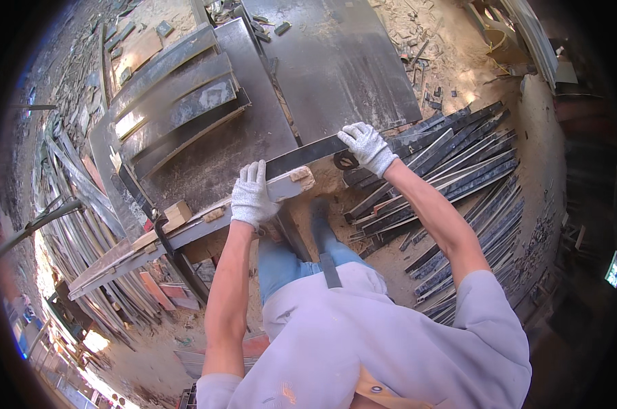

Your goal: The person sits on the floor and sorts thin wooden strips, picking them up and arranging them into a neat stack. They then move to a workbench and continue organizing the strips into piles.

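Note:
A long, narrow dark strip of board [304,157] lies along the front edge of a dark metal-topped work table [254,123]. My left hand [253,198], in a pale knitted glove, is closed over the strip's left part, its fingers side by side and reaching forward. Beneath it runs a grey, worn wooden rail [179,235]. My right hand [367,147], gloved alike, grips the strip near its right end, fingers bent over the far edge. The undersides of both hands are hidden.
Several curved dark boards [179,102] are stacked on the table's left. A small wood block [177,215] sits by the rail. Dark strips [438,170] lie heaped on the ground at right. Long thin offcuts [83,225] fill the left. Scraps litter the sandy floor [452,48].

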